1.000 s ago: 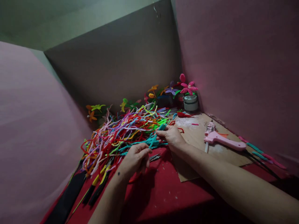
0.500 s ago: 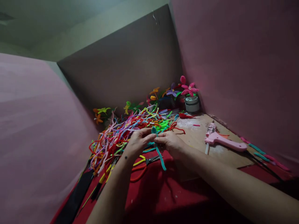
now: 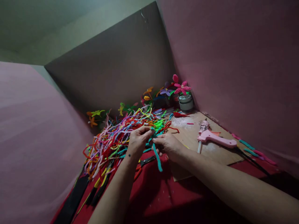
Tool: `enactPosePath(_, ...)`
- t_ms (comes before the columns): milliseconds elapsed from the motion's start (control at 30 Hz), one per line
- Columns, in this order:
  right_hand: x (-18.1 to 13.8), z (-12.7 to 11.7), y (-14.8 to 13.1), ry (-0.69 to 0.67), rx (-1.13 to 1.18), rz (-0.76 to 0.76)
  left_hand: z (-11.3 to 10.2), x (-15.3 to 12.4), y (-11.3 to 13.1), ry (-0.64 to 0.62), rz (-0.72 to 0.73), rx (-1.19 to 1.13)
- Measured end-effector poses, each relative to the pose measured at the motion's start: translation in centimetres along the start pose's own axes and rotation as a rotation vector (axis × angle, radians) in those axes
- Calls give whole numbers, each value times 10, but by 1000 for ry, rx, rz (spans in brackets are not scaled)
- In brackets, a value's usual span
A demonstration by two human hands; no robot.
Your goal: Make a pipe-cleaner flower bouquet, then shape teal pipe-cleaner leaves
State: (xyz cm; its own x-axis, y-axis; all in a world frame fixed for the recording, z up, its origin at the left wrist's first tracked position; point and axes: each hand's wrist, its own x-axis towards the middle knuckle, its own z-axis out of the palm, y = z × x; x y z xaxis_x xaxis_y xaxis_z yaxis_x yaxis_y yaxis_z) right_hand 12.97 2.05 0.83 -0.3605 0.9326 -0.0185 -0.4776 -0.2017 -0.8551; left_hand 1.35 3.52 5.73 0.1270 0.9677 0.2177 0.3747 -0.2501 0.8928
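A teal pipe cleaner (image 3: 157, 157) is held between both hands, its upper part bent near the fingers and its loose end hanging down. My left hand (image 3: 139, 139) pinches it near the top between thumb and fingers. Just below and to the right, my right hand (image 3: 168, 143) grips it with thumb and forefinger. Behind the hands lies a heap of coloured pipe cleaners (image 3: 112, 133). Dark-bladed pliers (image 3: 148, 160) lie under the hands, partly hidden by my left forearm.
A pink glue gun (image 3: 216, 138) rests on a wooden board (image 3: 189, 132) at the right. Pipe-cleaner flowers (image 3: 182, 88) line the back, one in a grey pot (image 3: 186, 103). Yellow-handled pliers (image 3: 99, 185) lie left on the red cloth (image 3: 149, 199). Pink walls close in both sides.
The view has shifted, so the scene sits further left. My right hand has slid slightly lower on the pipe cleaner, and my left hand stays at its top.
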Motion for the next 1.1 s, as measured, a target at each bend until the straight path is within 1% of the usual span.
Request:
enactPosePath(67, -2, 1, 0, -23, 13, 15, 2, 5, 0, 73, 27, -11)
enactPosePath(133, -3, 1, 0, -17, 9, 21, 2, 9, -1, 97, 43, -19)
enactPosePath(233, -2, 1, -1, 26, 14, 11, 0, 11, -4, 35, 7, -85)
enactPosePath(333, -1, -1, 0, 40, 60, 21, -3, 7, -9, -113, -100, -165)
enactPosePath(400, -1, -2, 2, 38, 85, 28, -3, 4, -12, -187, -164, -197)
enactPosePath(467, -1, -2, 4, 30, 89, 26, -2, 1, -15, -193, -189, -220)
enactPosePath(533, -2, -2, 5, 25, 79, 30, -1, 0, -16, -154, -184, -231)
enactPosePath(600, -3, -2, 4, 66, 66, 4, -1, 0, -16, -110, -177, -236)
enactPosePath(633, -2, -2, 3, 116, 63, -26, -1, 0, -16, -98, -180, -233)
enactPosePath(700, -1, -3, 0, 217, 76, -96, -3, -1, -15, -129, -195, -218)
enactPosePath(767, 3, -5, -1, 243, 116, -124, -5, -2, -15, -201, -211, -187)
enactPosePath(867, 9, -10, 0, 155, 207, -78, -8, -5, -16, -286, -223, -161)
enactPosePath(967, 11, -15, 1, 24, 287, -23, -11, -7, -16, -339, -242, -188)
enactPosePath(1033, 11, -16, 1, -71, 308, 8, -13, -8, -16, -365, -244, -202)
enactPosePath(1100, 10, -16, 0, -128, 293, 24, -16, -9, -16, -387, -236, -202)
